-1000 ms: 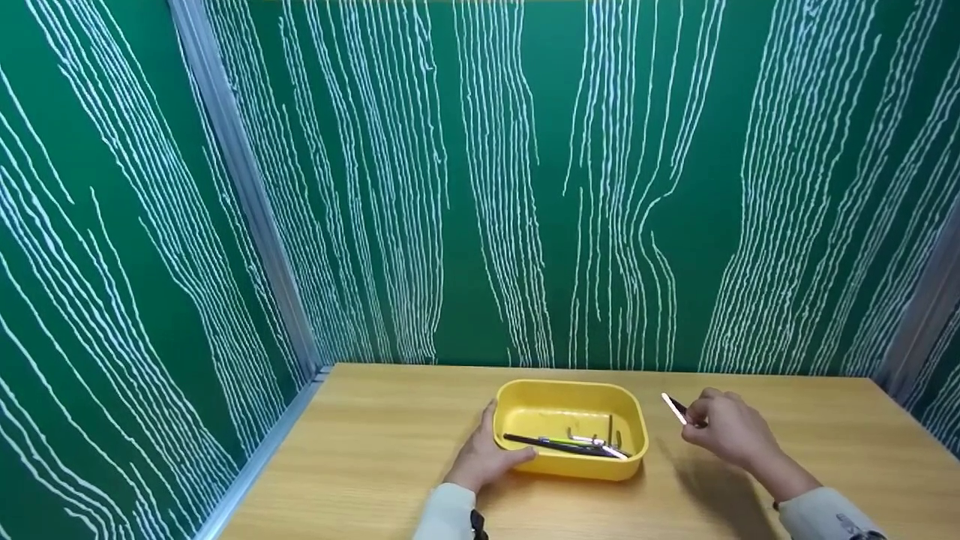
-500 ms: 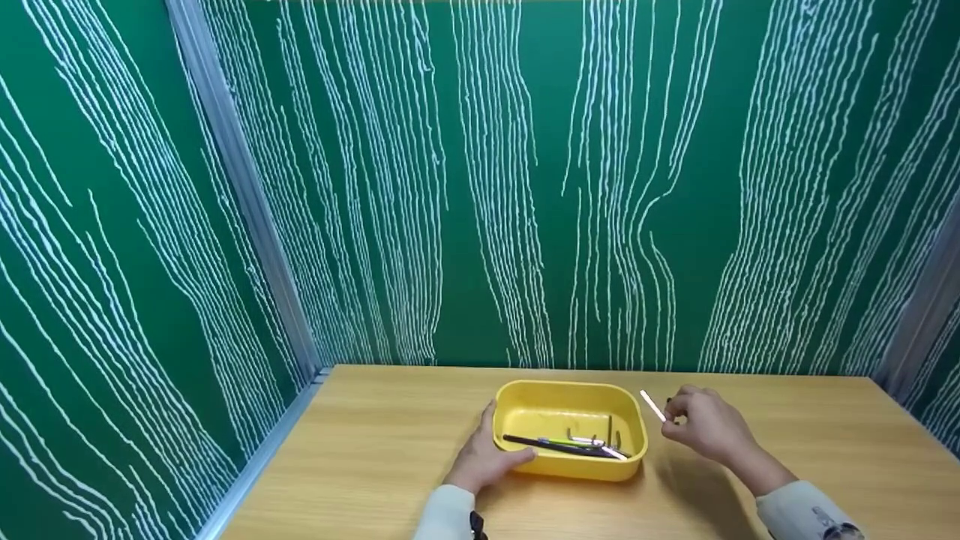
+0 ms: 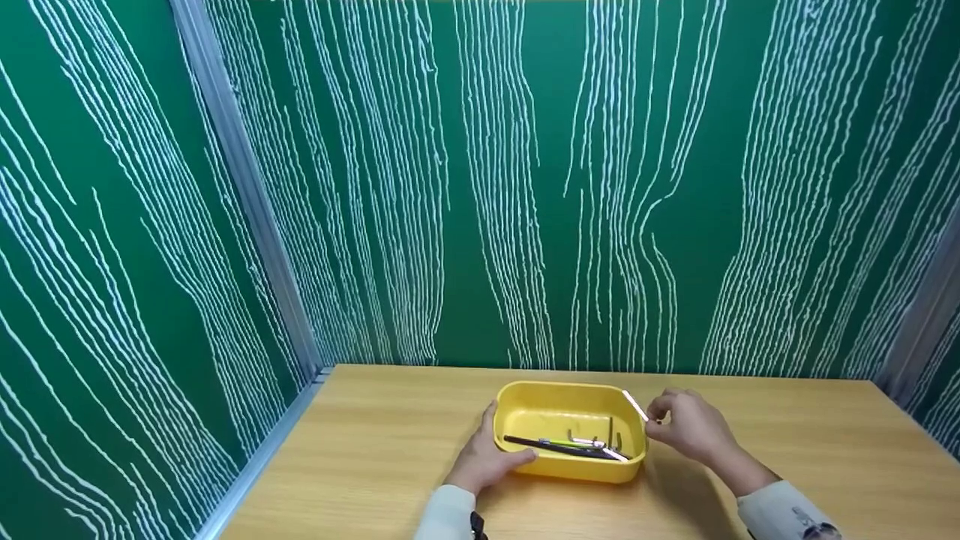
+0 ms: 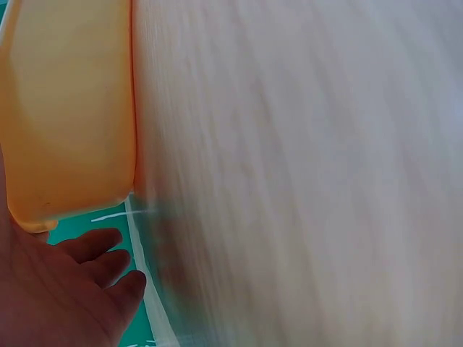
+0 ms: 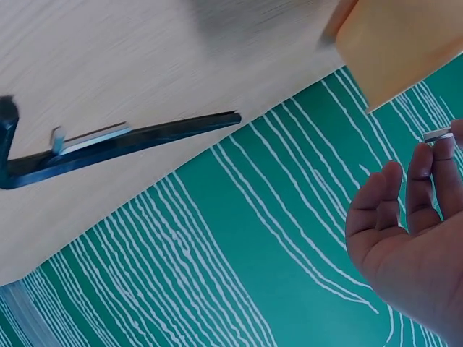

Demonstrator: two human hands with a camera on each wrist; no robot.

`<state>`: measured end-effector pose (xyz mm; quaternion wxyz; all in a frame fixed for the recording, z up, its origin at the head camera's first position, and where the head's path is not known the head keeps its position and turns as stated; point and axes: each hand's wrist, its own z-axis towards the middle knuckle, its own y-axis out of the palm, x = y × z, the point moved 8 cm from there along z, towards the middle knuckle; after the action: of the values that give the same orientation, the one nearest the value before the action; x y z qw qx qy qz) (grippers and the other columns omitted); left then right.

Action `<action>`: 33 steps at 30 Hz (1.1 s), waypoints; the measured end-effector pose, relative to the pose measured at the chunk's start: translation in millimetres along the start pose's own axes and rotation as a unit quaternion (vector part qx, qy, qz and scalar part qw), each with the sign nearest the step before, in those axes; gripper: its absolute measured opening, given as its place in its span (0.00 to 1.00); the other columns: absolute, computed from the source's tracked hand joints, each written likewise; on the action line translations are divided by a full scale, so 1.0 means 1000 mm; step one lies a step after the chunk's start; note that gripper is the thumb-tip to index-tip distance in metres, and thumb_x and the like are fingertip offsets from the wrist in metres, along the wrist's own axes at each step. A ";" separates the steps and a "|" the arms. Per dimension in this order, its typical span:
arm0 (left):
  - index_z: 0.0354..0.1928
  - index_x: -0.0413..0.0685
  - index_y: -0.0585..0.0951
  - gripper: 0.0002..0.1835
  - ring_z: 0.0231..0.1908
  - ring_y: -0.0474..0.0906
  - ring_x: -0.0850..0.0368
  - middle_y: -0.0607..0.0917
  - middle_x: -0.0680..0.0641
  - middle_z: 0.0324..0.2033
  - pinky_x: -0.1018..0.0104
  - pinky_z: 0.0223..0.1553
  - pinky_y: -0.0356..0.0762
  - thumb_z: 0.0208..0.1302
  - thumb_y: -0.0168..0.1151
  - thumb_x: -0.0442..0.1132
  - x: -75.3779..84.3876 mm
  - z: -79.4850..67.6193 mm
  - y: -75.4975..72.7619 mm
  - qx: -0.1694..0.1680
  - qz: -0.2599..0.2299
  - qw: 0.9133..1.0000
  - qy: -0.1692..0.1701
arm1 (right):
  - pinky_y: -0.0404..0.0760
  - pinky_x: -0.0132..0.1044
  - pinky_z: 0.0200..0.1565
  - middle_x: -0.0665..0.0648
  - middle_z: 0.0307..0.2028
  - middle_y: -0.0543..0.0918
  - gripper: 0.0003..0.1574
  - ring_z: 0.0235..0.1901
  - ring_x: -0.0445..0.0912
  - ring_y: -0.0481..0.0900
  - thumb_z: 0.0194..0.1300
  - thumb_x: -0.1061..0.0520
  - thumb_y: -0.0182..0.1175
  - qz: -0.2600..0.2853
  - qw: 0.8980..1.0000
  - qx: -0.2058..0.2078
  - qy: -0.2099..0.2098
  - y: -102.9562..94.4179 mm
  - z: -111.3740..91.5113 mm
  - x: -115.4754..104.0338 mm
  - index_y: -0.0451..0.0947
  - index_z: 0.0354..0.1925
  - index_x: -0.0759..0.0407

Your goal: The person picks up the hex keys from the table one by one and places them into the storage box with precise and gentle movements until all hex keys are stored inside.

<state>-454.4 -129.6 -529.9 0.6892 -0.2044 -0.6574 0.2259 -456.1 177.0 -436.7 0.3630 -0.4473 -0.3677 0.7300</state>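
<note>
The yellow plastic box (image 3: pixel 559 466) sits on the table, seen from the side in the left wrist view. My left hand (image 3: pixel 484 455) holds its left end, thumb over the near rim; in the left wrist view several fingers stand free below the box. My right hand (image 3: pixel 694 426) pinches a thin silver hex key (image 3: pixel 635 405) between thumb and fingertips, overlapping the box's right rim in the head view. Inside lie a long black rod (image 3: pixel 527 441), a bright green piece (image 3: pixel 559 442) and several small bent metal keys (image 3: pixel 581 440).
The wooden table (image 3: pixel 360 450) meets green walls (image 3: pixel 487 225) with wavy white lines; a metal post (image 3: pixel 247 172) stands at the left corner. In the right wrist view a dark L-shaped bar (image 5: pixel 123 148) and a small bent silver piece (image 5: pixel 94 139) appear large, near the camera.
My right hand has moved left with the hex key, from beside the box to its right rim. The left hand and the box have stayed in place.
</note>
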 end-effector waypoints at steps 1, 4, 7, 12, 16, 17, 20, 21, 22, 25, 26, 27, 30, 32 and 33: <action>0.67 0.65 0.44 0.62 0.54 0.66 0.54 0.65 0.47 0.61 0.52 0.59 0.59 0.28 0.68 0.66 0.000 0.000 0.000 0.000 0.002 1.000 -0.001 | 0.66 0.33 0.25 0.48 0.25 0.73 0.04 0.29 0.45 0.65 0.42 0.55 0.62 0.002 1.000 -0.002 -0.002 0.001 0.001 -0.002 0.75 0.18 0.49; 0.67 0.64 0.45 0.62 0.54 0.66 0.53 0.65 0.47 0.61 0.52 0.59 0.59 0.27 0.68 0.66 -0.001 0.001 0.001 0.001 0.001 1.000 -0.001 | 0.67 0.33 0.26 0.48 0.25 0.73 0.04 0.29 0.45 0.66 0.42 0.55 0.63 0.010 1.000 -0.005 -0.001 0.004 0.003 -0.006 0.75 0.19 0.48; 0.66 0.66 0.45 0.62 0.55 0.65 0.54 0.64 0.48 0.61 0.52 0.60 0.59 0.26 0.68 0.67 -0.002 0.000 0.001 -0.002 0.001 1.000 -0.007 | 0.68 0.33 0.27 0.48 0.26 0.73 0.04 0.29 0.45 0.66 0.43 0.55 0.63 0.024 1.000 -0.015 0.004 0.010 0.004 -0.011 0.75 0.19 0.48; 0.66 0.64 0.46 0.62 0.55 0.66 0.52 0.66 0.46 0.60 0.52 0.58 0.60 0.26 0.67 0.68 0.001 -0.001 0.000 -0.001 0.007 1.000 0.006 | 0.68 0.32 0.23 0.50 0.26 0.73 0.04 0.28 0.45 0.67 0.43 0.55 0.63 0.039 0.999 -0.027 0.011 0.020 0.009 -0.019 0.76 0.19 0.49; 0.66 0.63 0.46 0.62 0.56 0.65 0.52 0.65 0.46 0.60 0.52 0.59 0.59 0.26 0.67 0.68 0.003 0.000 -0.001 -0.004 0.000 1.000 0.005 | 0.68 0.32 0.23 0.51 0.26 0.73 0.05 0.28 0.45 0.66 0.43 0.55 0.64 0.043 0.998 -0.032 0.016 0.027 0.013 -0.024 0.76 0.19 0.48; 0.66 0.63 0.46 0.62 0.56 0.64 0.52 0.65 0.46 0.60 0.52 0.59 0.59 0.26 0.67 0.68 0.003 0.000 0.000 -0.004 -0.002 1.000 0.004 | 0.68 0.32 0.24 0.51 0.26 0.73 0.05 0.28 0.45 0.66 0.43 0.55 0.64 0.045 0.998 -0.034 0.018 0.029 0.014 -0.025 0.76 0.20 0.48; 0.67 0.62 0.46 0.62 0.56 0.64 0.51 0.64 0.45 0.61 0.51 0.59 0.58 0.26 0.67 0.68 0.003 0.000 -0.001 -0.002 -0.002 1.000 0.005 | 0.71 0.31 0.25 0.51 0.27 0.72 0.05 0.28 0.45 0.67 0.43 0.56 0.65 0.060 0.997 -0.045 0.031 0.038 0.016 -0.027 0.76 0.21 0.47; 0.67 0.63 0.46 0.62 0.56 0.64 0.52 0.64 0.46 0.61 0.51 0.59 0.58 0.26 0.67 0.68 0.002 0.000 -0.001 -0.003 0.000 1.000 0.004 | 0.71 0.31 0.25 0.50 0.27 0.72 0.06 0.28 0.45 0.68 0.43 0.56 0.65 0.063 0.996 -0.046 0.034 0.040 0.017 -0.027 0.76 0.21 0.47; 0.67 0.63 0.46 0.62 0.56 0.64 0.52 0.64 0.46 0.61 0.51 0.60 0.58 0.26 0.67 0.68 0.002 0.000 -0.001 -0.004 0.003 1.000 0.003 | 0.72 0.31 0.26 0.50 0.27 0.72 0.06 0.28 0.45 0.68 0.44 0.56 0.65 0.069 0.996 -0.048 0.040 0.043 0.018 -0.028 0.76 0.21 0.47; 0.67 0.63 0.46 0.61 0.57 0.63 0.51 0.63 0.46 0.61 0.50 0.60 0.57 0.28 0.67 0.67 0.003 0.000 -0.001 -0.006 0.001 1.000 0.002 | 0.72 0.30 0.27 0.49 0.27 0.72 0.06 0.29 0.45 0.68 0.44 0.56 0.65 0.078 0.994 -0.051 0.049 0.049 0.019 -0.028 0.76 0.21 0.47; 0.67 0.62 0.46 0.61 0.57 0.63 0.51 0.63 0.46 0.61 0.50 0.60 0.57 0.28 0.67 0.66 0.003 -0.001 -0.001 -0.005 0.001 1.000 0.002 | 0.72 0.30 0.27 0.49 0.27 0.72 0.06 0.29 0.45 0.68 0.44 0.56 0.65 0.080 0.994 -0.052 0.048 0.051 0.019 -0.029 0.76 0.21 0.47; 0.67 0.63 0.46 0.61 0.57 0.63 0.51 0.63 0.46 0.62 0.50 0.60 0.57 0.29 0.67 0.66 0.003 -0.001 0.000 -0.006 0.004 1.000 -0.001 | 0.72 0.31 0.27 0.49 0.27 0.72 0.06 0.29 0.45 0.68 0.45 0.56 0.64 0.082 0.994 -0.052 0.046 0.053 0.019 -0.029 0.76 0.21 0.47; 0.67 0.63 0.46 0.61 0.56 0.64 0.51 0.64 0.46 0.61 0.50 0.59 0.58 0.29 0.68 0.66 0.002 -0.001 -0.001 -0.004 0.004 1.000 -0.004 | 0.71 0.31 0.27 0.50 0.27 0.72 0.05 0.29 0.45 0.68 0.45 0.56 0.64 0.093 0.993 -0.055 0.044 0.056 0.020 -0.032 0.76 0.20 0.48; 0.66 0.64 0.45 0.61 0.56 0.64 0.52 0.64 0.47 0.61 0.51 0.60 0.58 0.27 0.67 0.67 0.001 -0.001 -0.001 -0.005 0.005 1.000 -0.007 | 0.71 0.31 0.26 0.50 0.27 0.72 0.05 0.29 0.45 0.68 0.44 0.57 0.63 0.094 0.993 -0.054 0.041 0.056 0.020 -0.035 0.75 0.20 0.49; 0.66 0.65 0.45 0.62 0.56 0.64 0.52 0.64 0.47 0.61 0.51 0.60 0.58 0.27 0.67 0.67 0.000 -0.001 0.000 -0.006 0.005 1.000 -0.008 | 0.71 0.31 0.26 0.50 0.27 0.72 0.06 0.29 0.45 0.68 0.44 0.57 0.63 0.093 0.993 -0.053 0.040 0.056 0.019 -0.035 0.75 0.19 0.48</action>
<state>-453.4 -129.8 -529.5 0.6817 -0.2098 -0.6633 0.2268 -473.4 116.2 -465.3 0.2839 -0.5269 -0.3480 0.7216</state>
